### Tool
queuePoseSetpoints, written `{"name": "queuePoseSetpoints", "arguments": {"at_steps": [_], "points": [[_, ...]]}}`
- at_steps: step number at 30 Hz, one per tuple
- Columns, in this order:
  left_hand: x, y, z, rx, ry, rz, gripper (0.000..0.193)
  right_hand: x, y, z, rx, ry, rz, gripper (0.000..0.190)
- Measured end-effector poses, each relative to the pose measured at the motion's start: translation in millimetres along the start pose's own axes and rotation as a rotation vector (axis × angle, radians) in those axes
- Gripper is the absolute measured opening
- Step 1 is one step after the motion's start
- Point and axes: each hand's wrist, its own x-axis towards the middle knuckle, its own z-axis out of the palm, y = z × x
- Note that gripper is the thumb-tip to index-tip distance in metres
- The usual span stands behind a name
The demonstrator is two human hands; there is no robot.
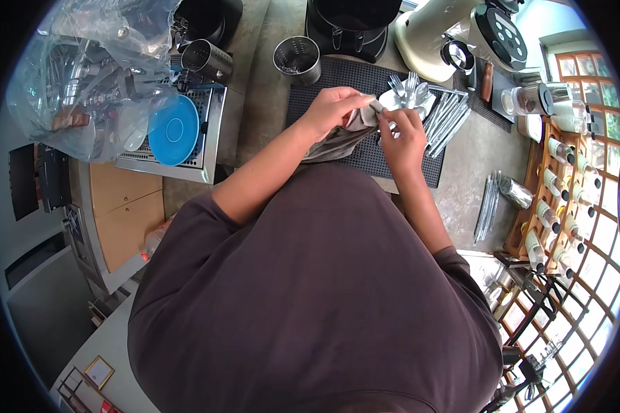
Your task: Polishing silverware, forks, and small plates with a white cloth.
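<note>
A grey-brown cloth [336, 143] hangs between my hands over the near part of a black rubber bar mat [418, 166]. Its upper part is gripped by my left hand [336, 111], with thumb and fingers pinched near a bunched edge. My right hand [404, 137] pinches the same cloth from the other side; a small shiny piece of metal shows by its fingers, but what it belongs to is hidden. Just beyond my right hand, forks and spoons [411, 92] lie on a white dish. Beside them several metal-looking wrapped sticks or utensils [448, 121] lie in a loose pile.
A perforated steel cutlery holder [297, 61] stands beyond my left hand; another [206, 59] lies tilted farther left. A blue plate [174, 130] rests on a steel drip tray [209, 149]. Cream grinder [426, 46] at back right; bottles [547, 216] in a wooden rack at right.
</note>
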Motion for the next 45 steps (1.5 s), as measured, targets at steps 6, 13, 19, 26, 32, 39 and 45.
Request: {"name": "queuePoseSetpoints", "arguments": {"at_steps": [6,13,19,26,32,39,45], "points": [[6,-9,0,0.206,0.148,0.137,0.017,-2,-5,4,-0.004,-0.009,-0.098,0.016],[6,-5,-9,0.234,-0.056,0.176,0.014,4,11,-3,0.703,-0.521,0.655,0.021],[11,-16,-8,0.263,-0.070,0.101,0.015,-8,16,13,0.426,-0.275,0.399,0.012],[13,-27,1,0.011,0.165,-0.016,0.018,-10,9,24,-0.004,-0.054,-0.117,0.014],[10,-21,-3,0.092,0.197,0.058,0.016,-7,8,19,0.288,-0.255,0.320,0.018],[8,-4,-2,0.041,0.086,0.151,0.015,-1,21,7,0.511,-0.603,0.363,0.021],[14,-7,5,0.155,0.105,0.438,0.014,-10,12,7,0.844,-0.576,0.552,0.019]]}}
